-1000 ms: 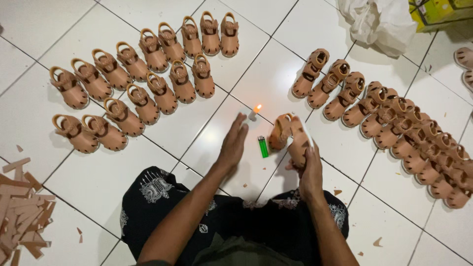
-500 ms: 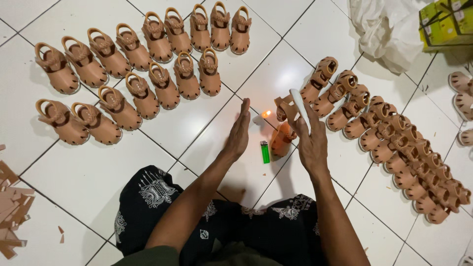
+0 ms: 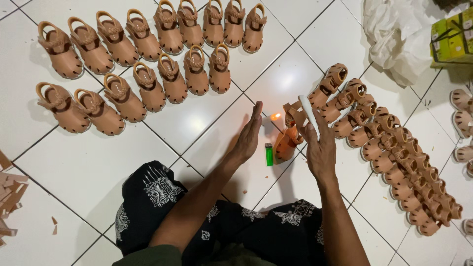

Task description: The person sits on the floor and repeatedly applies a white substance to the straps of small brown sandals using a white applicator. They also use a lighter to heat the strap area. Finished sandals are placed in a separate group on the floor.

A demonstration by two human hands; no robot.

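One view, head camera. Right hand (image 3: 320, 148) grips a tan sandal (image 3: 294, 129), sole edge up, beside a small flame (image 3: 275, 116) on the floor (image 3: 88, 162). Left hand (image 3: 249, 135) is open and flat, edge-on, just left of the flame, holding nothing. Green lighter (image 3: 269, 154) lies between the hands.

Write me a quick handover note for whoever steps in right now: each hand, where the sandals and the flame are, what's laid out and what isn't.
Left hand: open, flat on edge beside the small flame, holding nothing.
Right hand: holds one tan sandal near the flame, fingers extended.
Green lighter lies on the tile between the hands.
Laid out: spaced rows of sandals on the left.
Not laid out: overlapping line of sandals on the right.
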